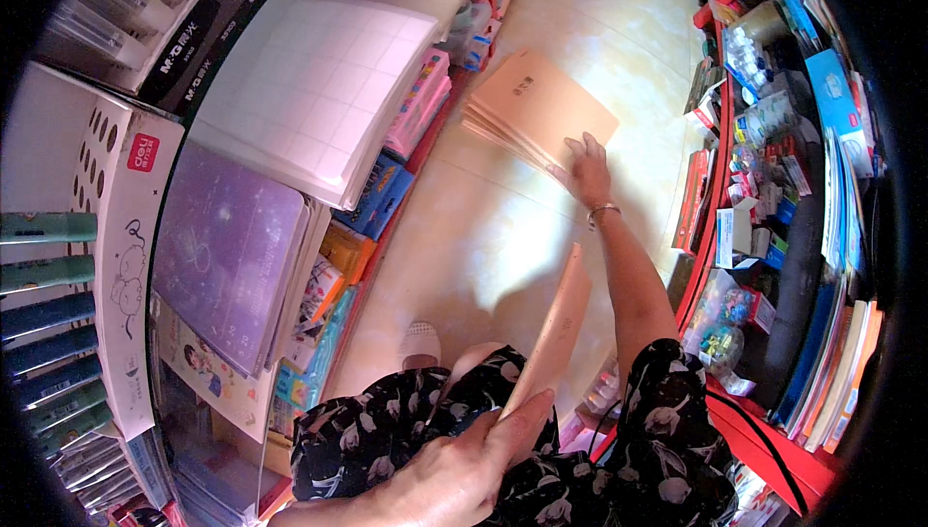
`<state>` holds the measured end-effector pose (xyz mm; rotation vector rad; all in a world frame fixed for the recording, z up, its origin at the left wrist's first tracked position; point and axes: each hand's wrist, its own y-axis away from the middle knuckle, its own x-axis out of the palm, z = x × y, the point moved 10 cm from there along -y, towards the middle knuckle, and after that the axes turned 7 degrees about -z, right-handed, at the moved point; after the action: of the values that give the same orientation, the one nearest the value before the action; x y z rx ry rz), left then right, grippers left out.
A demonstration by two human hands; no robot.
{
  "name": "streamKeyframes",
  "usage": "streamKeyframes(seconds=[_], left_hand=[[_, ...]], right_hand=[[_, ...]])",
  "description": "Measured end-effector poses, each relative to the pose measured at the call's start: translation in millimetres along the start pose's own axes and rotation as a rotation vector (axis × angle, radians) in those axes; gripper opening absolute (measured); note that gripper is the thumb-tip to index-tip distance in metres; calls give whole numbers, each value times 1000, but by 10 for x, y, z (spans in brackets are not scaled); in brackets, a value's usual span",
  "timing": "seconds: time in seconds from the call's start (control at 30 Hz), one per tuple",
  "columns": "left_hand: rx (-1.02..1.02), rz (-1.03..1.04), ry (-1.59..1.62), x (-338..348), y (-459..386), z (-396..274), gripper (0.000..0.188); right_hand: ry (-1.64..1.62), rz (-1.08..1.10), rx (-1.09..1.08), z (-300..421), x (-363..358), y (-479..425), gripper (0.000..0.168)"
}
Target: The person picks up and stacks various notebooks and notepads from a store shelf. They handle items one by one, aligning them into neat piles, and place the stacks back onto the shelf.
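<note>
My left hand (453,465), low in the picture, is closed around the lower end of a small stack of tan-covered exercise books (554,338), held edge-on before my knees. My right hand (586,172), with a bracelet at its wrist, grips the near edge of a fanned bundle of similar tan exercise books (536,103). Its fingers lie on the top cover and the thumb is at the side edge. That bundle is over the tiled floor (449,237); whether it rests there cannot be told. Printed characters mark its top cover.
On the left, a shelf holds grid-paper pads (312,77), purple-covered notebooks (225,251) and a white Deli pen display box (130,259). A red-edged shelf (714,222) with boxed stationery and upright books (834,375) runs along the right. A black cable (768,433) hangs there.
</note>
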<state>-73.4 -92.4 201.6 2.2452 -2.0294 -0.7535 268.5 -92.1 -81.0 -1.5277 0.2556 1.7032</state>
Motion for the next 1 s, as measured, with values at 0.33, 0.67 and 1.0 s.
streamKeyframes(seconds=[0.33, 0.67, 1.0], left_hand=[[30, 20, 12, -4, 22, -14, 71], [49, 45, -51, 45, 39, 19, 75], [32, 51, -51, 19, 47, 0, 72]], right_hand=[[-54, 393, 133, -224, 145, -246, 43], [-401, 254, 208, -332, 13, -207, 30], [102, -18, -116, 214, -2, 45, 32]])
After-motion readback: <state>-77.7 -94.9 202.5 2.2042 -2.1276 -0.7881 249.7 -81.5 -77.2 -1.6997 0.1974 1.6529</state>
